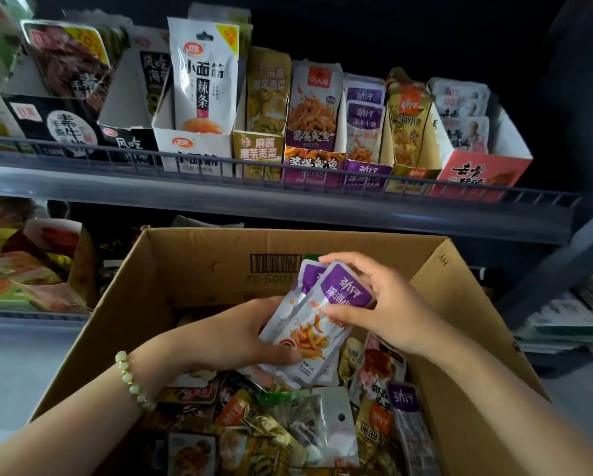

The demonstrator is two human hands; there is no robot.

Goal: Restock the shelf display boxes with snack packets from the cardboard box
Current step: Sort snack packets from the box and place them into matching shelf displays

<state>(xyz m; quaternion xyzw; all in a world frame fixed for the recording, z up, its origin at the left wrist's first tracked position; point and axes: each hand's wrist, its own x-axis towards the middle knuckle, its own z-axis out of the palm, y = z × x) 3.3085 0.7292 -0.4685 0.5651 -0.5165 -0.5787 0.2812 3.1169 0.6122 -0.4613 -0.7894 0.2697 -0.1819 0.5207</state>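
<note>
Fingers (pixel 277 355) of left hand (pixel 233 334), right hand (pixel 384 304) gripping packets (pixel 308 338), rail (pixel 288 168) fronting display boxes (pixel 480 166)

The left forearm (pixel 64 417) and right forearm (pixel 494 379) are bare as far as the picture's lower edge. So are the left hand (pixel 233 334) and right hand (pixel 384 304). The left wrist wears a bracelet of glossy pale green round beads (pixel 133 379), strung with small gold spacers.
</note>
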